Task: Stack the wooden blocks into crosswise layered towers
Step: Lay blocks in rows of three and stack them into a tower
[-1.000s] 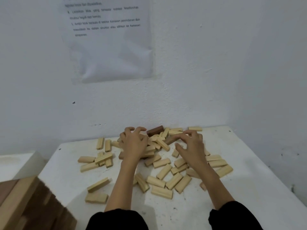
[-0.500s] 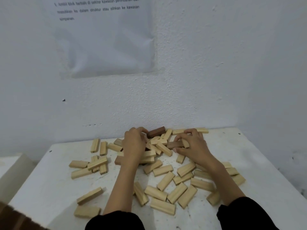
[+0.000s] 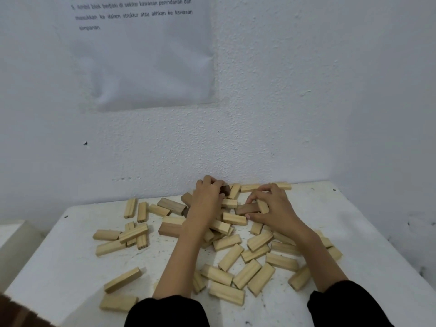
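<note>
Several pale wooden blocks (image 3: 246, 273) lie scattered flat across a white table (image 3: 70, 279), with a few darker brown ones among them. My left hand (image 3: 207, 204) reaches to the back of the pile, its fingers curled round a dark brown block (image 3: 226, 190) near the wall. To its right, my right hand (image 3: 273, 211) has its fingers curled over a brown block (image 3: 246, 208) and a pale block (image 3: 262, 206) in the heap. No tower stands anywhere in view.
The table sits in a corner of white walls, with a printed paper sheet (image 3: 146, 55) taped above. A brown wooden box edge (image 3: 14, 312) shows at the bottom left, and a lower white surface (image 3: 11, 234) lies left of the table.
My left hand has reached farther back and closed over the dark brown block. My right hand has settled lower onto the brown block in the pile. The camera has tilted and moved closer.
</note>
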Action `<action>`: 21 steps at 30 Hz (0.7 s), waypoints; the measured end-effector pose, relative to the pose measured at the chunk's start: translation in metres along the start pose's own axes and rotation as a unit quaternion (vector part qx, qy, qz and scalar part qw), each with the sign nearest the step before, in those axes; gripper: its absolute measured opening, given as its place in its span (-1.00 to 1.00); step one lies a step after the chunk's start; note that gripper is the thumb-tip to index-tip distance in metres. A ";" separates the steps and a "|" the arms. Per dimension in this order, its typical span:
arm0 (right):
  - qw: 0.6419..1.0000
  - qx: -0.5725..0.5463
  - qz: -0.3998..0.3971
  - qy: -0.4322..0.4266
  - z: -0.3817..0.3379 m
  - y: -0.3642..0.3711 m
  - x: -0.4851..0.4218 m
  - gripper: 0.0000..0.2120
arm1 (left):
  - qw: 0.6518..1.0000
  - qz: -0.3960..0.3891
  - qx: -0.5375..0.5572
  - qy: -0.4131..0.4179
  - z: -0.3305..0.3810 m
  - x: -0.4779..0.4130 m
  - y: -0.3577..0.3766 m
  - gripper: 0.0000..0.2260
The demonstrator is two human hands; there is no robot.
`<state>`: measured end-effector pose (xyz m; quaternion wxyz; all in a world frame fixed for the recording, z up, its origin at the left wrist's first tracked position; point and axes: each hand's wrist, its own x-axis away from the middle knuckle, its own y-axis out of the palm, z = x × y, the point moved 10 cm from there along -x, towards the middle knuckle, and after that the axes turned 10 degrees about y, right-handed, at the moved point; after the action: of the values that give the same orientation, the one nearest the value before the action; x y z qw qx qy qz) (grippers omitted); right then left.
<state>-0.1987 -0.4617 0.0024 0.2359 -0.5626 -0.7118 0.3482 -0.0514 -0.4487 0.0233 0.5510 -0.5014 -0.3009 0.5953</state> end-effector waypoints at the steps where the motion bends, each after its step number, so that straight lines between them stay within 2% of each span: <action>1: 1.000 0.000 0.000 -0.001 0.000 0.000 0.000 -0.74 | 1.000 -0.009 0.006 -0.003 -0.001 -0.001 0.001 -0.71; 5: 1.000 -0.007 0.004 -0.005 -0.002 -0.002 0.000 -0.74 | 0.999 -0.009 0.050 -0.006 -0.007 -0.001 0.000 -0.74; 10: 1.000 0.003 0.025 -0.004 -0.004 -0.011 0.005 -0.75 | 0.995 0.054 0.088 0.012 0.001 0.002 -0.015 -0.81; 16: 0.991 -0.113 0.059 -0.029 -0.011 -0.036 0.020 -0.74 | 0.982 0.107 0.142 0.056 0.027 0.008 -0.043 -0.86; 21: 0.961 -0.231 0.147 -0.044 -0.023 -0.062 0.057 -0.74 | 0.976 0.116 0.170 0.065 0.054 0.033 -0.067 -0.83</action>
<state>-0.2362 -0.4095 0.0617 0.0140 -0.6843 -0.6921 0.2294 -0.0742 -0.3926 0.0928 0.5737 -0.4698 -0.0986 0.6637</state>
